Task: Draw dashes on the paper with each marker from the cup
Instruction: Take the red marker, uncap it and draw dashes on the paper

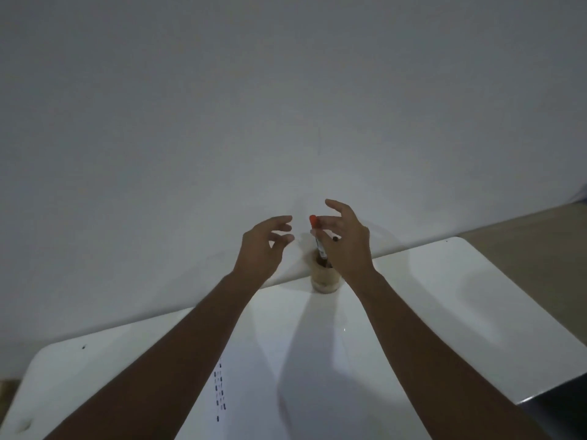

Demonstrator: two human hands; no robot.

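A beige cup stands at the table's far edge by the wall. A marker with a red cap sticks up out of it, and a dark marker tip shows beside my fingers. My right hand hovers over the cup with spread fingers, and two fingertips touch the red-capped marker. Whether they pinch it is unclear. My left hand is held in the air left of the cup, fingers apart and empty. The white paper lies between my forearms, with a column of dark dashes near its left edge.
The white table has rounded corners and ends against a plain grey wall. A small dark speck sits near the table's left corner. Floor shows beyond the right side.
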